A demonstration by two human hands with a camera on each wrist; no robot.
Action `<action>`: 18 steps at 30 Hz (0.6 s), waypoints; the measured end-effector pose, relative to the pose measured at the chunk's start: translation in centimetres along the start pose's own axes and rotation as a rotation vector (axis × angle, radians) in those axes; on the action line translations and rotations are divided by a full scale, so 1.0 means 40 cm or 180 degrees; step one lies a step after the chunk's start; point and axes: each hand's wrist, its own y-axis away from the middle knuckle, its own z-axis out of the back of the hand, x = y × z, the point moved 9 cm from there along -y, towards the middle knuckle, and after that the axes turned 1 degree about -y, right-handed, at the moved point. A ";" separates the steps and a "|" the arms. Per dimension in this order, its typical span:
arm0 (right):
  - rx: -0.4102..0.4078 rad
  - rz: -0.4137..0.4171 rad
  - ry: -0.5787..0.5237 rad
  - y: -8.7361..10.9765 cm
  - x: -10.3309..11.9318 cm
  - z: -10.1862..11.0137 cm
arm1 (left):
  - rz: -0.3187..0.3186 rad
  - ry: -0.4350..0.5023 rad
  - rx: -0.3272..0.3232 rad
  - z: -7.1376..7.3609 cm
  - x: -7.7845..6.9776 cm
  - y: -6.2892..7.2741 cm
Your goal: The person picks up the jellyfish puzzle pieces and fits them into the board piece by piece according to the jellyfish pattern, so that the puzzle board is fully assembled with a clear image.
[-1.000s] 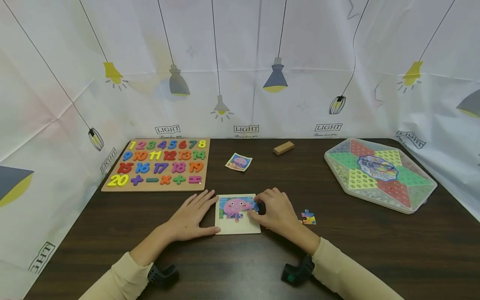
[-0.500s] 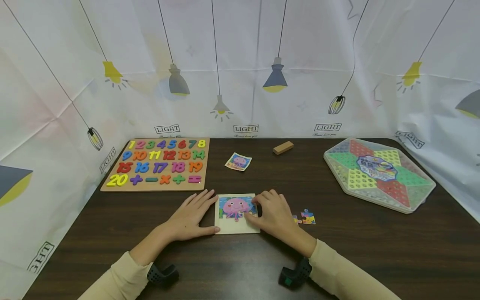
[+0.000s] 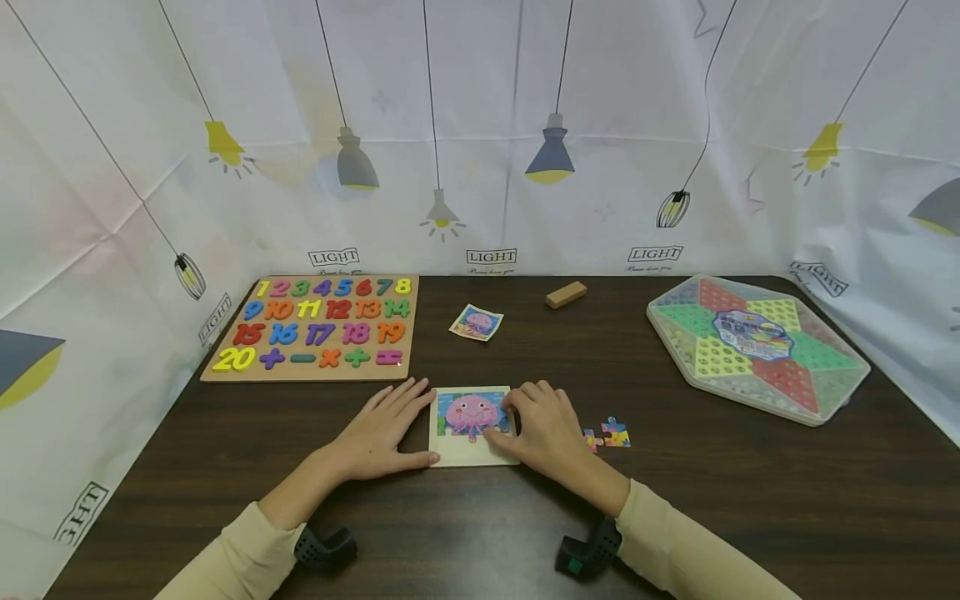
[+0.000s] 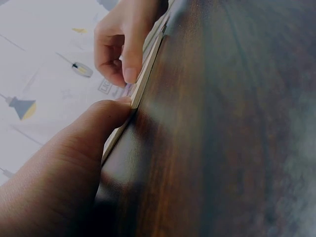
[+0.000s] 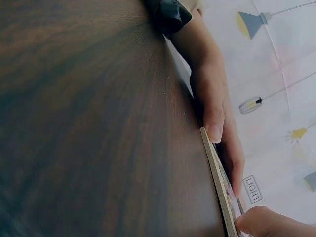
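A small pale wooden puzzle board [image 3: 468, 454] lies on the dark table, with a pink octopus picture [image 3: 471, 410] across its upper part and bare wood below. My left hand [image 3: 378, 433] rests beside it, fingers extended, thumb and fingertips at the board's left edge. Over the right side, my right hand [image 3: 547, 429] has bent fingers, with thumb and index finger on a puzzle piece [image 3: 506, 423] set in the picture; the hand partly hides that piece. In the left wrist view, the left thumb [image 4: 116, 111] touches the board's edge.
Loose puzzle pieces [image 3: 617, 432] lie right of the right hand. Behind the board are a small picture card [image 3: 477, 323] and a wooden block [image 3: 566, 295]. A number board [image 3: 315, 329] lies back left, a hexagonal game box [image 3: 757, 350] back right.
My right hand has shifted slightly left and inward over the board, and the piece under its fingers now sits level with the picture. The left hand stays put. More of the loose pieces shows.
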 end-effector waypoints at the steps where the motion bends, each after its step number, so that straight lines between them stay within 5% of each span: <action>1: 0.0004 -0.0002 0.0002 0.000 0.000 0.000 | 0.0001 -0.0004 0.0003 0.000 0.000 0.000; 18: -0.0091 0.0057 -0.0071 -0.002 -0.004 0.009 | 0.0003 0.0001 -0.0013 -0.001 0.002 0.000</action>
